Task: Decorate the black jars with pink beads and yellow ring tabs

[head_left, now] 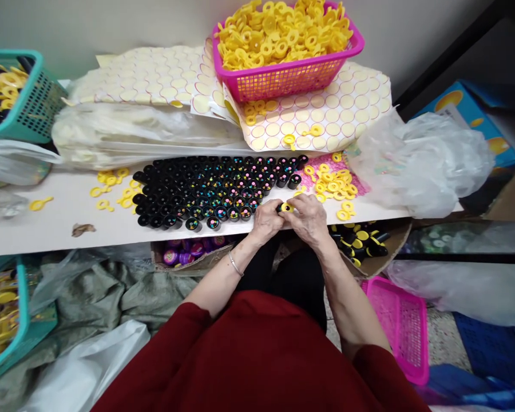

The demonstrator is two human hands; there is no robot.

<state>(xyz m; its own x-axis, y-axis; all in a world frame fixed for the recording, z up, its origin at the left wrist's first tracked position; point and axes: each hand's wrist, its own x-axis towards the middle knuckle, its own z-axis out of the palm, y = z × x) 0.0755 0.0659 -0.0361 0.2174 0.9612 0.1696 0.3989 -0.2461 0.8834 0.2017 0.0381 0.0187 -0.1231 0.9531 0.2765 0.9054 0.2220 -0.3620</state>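
Observation:
My left hand (266, 221) and my right hand (309, 217) meet at the front edge of the white table (47, 226). Both are closed around one small black tube with a yellow ring cap (285, 208) held between the fingertips. Just beyond the hands stands a dense block of open black tubes (214, 186) with coloured beads inside. A loose heap of yellow ring caps (335, 184) lies right of the block, close to my right hand.
A pink basket (283, 77) heaped with yellow caps stands at the back on sticker sheets (326, 117). A teal basket (23, 94) sits far left. Plastic bags (424, 163) crowd the right. Below the table are a box of capped tubes (363, 243), another pink basket (403, 323) and sacks.

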